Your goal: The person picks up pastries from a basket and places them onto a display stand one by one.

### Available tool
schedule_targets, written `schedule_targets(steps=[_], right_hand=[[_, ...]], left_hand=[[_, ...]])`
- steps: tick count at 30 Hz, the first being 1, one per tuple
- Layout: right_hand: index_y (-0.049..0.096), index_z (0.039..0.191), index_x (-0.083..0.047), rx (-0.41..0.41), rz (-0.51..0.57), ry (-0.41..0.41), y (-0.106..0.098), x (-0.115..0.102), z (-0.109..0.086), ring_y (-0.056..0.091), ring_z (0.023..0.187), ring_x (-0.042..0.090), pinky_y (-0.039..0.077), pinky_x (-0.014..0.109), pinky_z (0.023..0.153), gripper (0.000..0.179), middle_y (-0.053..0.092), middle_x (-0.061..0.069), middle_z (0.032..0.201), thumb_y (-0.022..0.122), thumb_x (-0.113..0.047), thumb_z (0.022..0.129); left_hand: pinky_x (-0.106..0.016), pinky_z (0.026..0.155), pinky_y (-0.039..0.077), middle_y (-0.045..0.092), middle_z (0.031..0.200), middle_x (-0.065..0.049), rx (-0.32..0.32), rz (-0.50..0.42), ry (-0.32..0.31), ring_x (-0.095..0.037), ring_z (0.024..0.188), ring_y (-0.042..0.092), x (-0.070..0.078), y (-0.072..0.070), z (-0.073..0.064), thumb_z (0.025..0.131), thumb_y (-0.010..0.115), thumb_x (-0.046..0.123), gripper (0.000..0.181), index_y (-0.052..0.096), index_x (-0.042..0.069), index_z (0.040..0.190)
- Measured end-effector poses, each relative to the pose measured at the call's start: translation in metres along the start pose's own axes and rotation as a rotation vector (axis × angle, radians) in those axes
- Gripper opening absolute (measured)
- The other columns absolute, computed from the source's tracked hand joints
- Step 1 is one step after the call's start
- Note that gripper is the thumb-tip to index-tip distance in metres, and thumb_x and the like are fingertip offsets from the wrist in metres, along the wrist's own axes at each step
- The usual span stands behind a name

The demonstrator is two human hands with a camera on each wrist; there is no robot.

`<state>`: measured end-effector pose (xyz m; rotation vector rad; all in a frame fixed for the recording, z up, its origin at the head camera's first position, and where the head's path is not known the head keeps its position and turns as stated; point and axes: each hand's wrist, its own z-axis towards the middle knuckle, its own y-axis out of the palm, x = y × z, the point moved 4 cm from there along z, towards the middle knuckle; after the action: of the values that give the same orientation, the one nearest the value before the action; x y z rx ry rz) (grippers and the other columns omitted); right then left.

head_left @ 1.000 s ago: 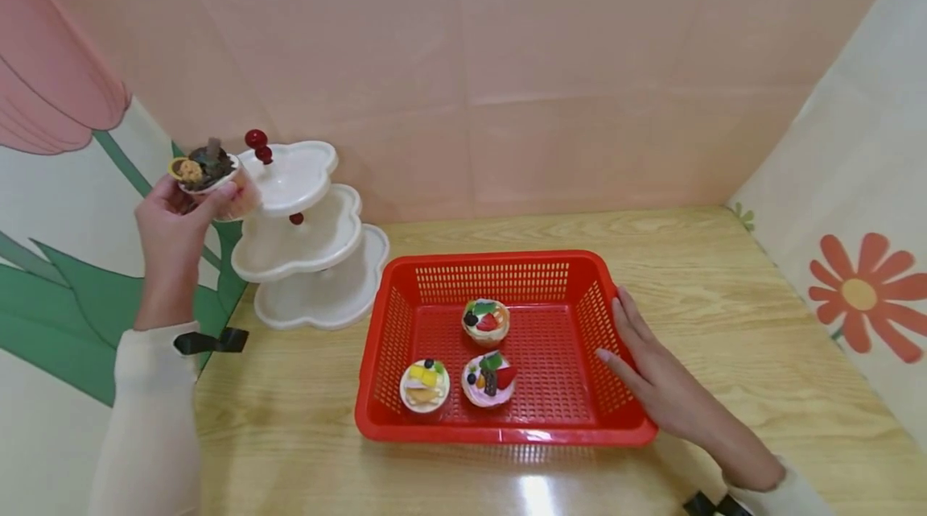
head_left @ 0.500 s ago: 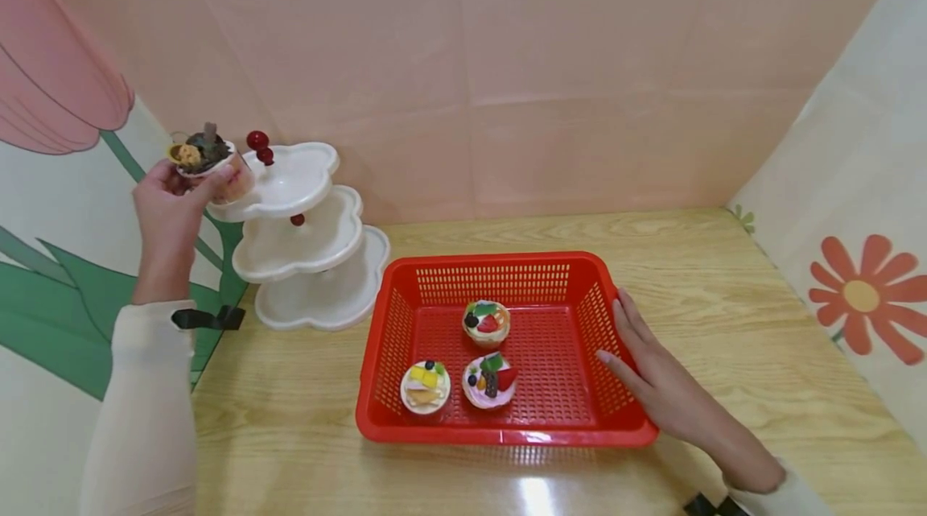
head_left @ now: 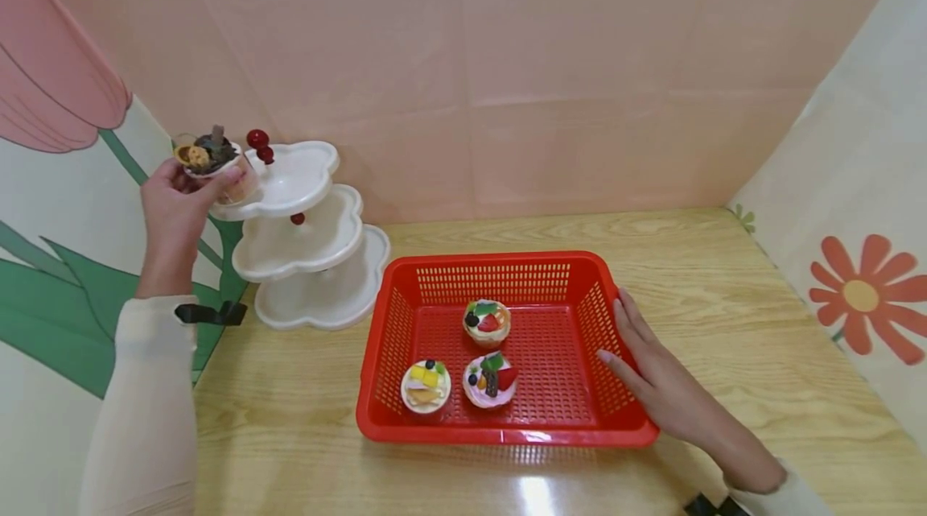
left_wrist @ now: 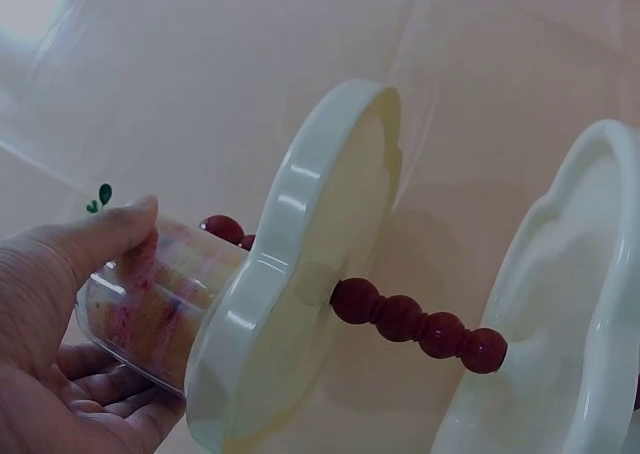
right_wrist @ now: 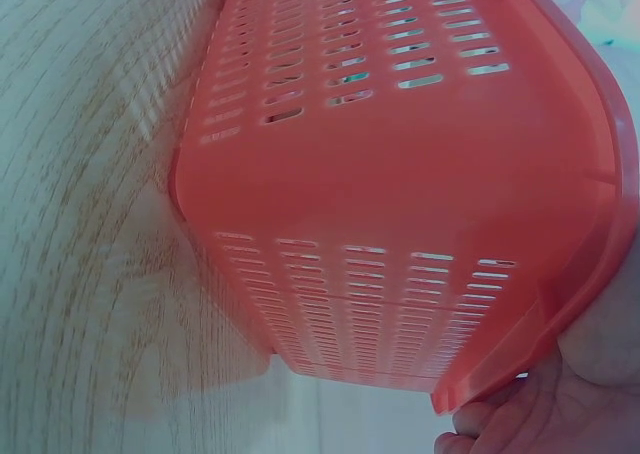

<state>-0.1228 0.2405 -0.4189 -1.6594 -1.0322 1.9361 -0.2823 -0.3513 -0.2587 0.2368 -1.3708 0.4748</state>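
Observation:
My left hand (head_left: pixel 174 214) holds a clear dessert cup (left_wrist: pixel 165 304) between thumb and fingers. The cup has pink-streaked cake layers and a dark topping with a biscuit. It is at the left edge of the top tier of a white three-tier cake stand (head_left: pixel 297 246); its base appears to meet the plate in the left wrist view. Over the right rim of a red plastic basket (head_left: pixel 500 437) lies my right hand (head_left: pixel 662 387), thumb inside and fingers outside. Inside the basket are a yellow-topped cupcake (head_left: pixel 426 387), a pink cupcake (head_left: pixel 489 381) and a fruit cupcake (head_left: pixel 487 323).
Red beads (head_left: pixel 258 144) top the stand's centre post, and a beaded post (left_wrist: pixel 420 324) joins the tiers. The wooden table (head_left: pixel 695 274) carries the stand and the basket. A pink backdrop (head_left: pixel 565 81) rises behind, with a flower-printed sheet (head_left: pixel 862 299) at the right.
My left hand has lowered the dessert cup onto the top tier's left edge and shifted it slightly right in the last half second. The right hand and basket look still.

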Motion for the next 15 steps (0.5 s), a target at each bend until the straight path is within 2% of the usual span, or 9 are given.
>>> schedule_targets(steps=[7,15], right_hand=[[0.006,0.162,-0.007,0.001,0.004,0.0,-0.0001,0.0004,-0.0006,0.006,0.153,0.042,0.03,0.072,0.106,0.076,-0.012,0.0,0.169,0.051,-0.036,0.107],[0.006,0.162,-0.008,0.001,0.008,0.002,0.0,0.0014,-0.0012,0.005,0.154,0.041,0.029,0.073,0.106,0.077,-0.012,-0.001,0.169,0.052,-0.035,0.107]], left_hand=[[-0.011,0.083,0.045,0.061,0.12,0.005,-0.034,0.071,-0.015,-0.011,0.104,0.05,-0.0013,0.0039,0.0008,0.075,0.091,0.03,0.073,0.059,0.016,0.139],[-0.01,0.088,0.046,0.058,0.13,0.002,-0.047,0.142,-0.027,-0.012,0.111,0.049,-0.002,0.0058,0.0002,0.076,0.09,0.038,0.08,0.055,0.016,0.144]])
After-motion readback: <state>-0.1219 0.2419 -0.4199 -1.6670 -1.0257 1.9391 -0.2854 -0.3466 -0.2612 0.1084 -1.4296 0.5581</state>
